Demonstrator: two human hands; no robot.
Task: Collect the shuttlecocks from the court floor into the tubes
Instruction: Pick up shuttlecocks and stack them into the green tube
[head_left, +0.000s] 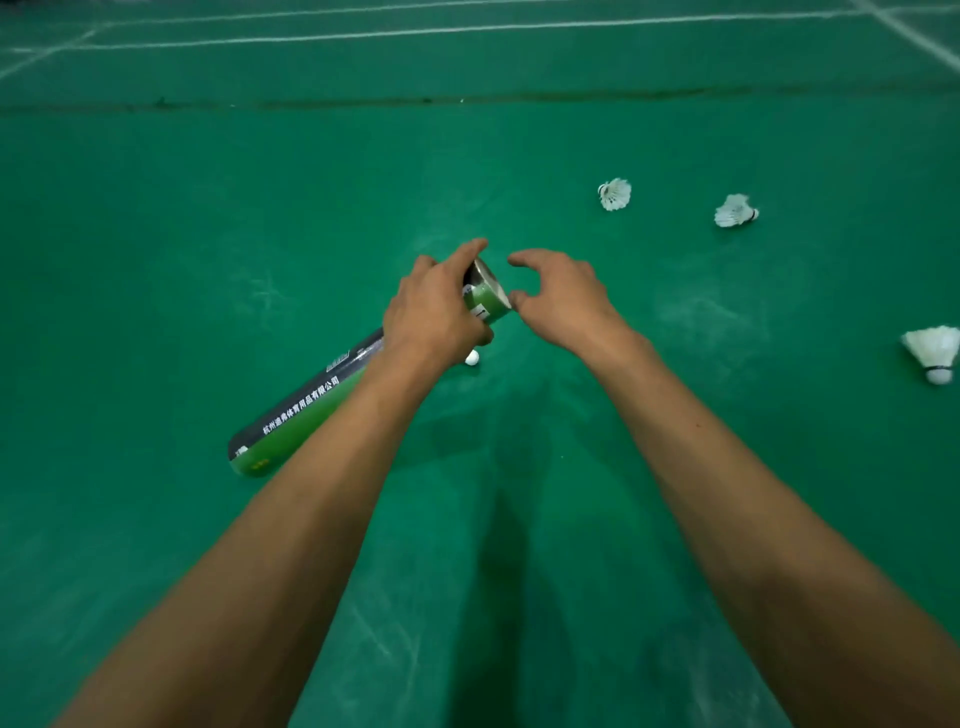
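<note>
White boundary lines (467, 29) run beyond a dark seam (426, 100) far ahead.

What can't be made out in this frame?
Head view:
1. Contents of the green-and-black cardboard tube: its mouth is angled away.
2. Small white round cork: left hand hides whatever is attached.
3. White feather shuttlecock at far right: skirt cut by the frame edge.

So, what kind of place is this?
Most likely a badminton court, probably indoors: a green mat floor with white lines, feather shuttlecocks lying on it, and a shuttlecock tube gripped by the left hand.
</note>
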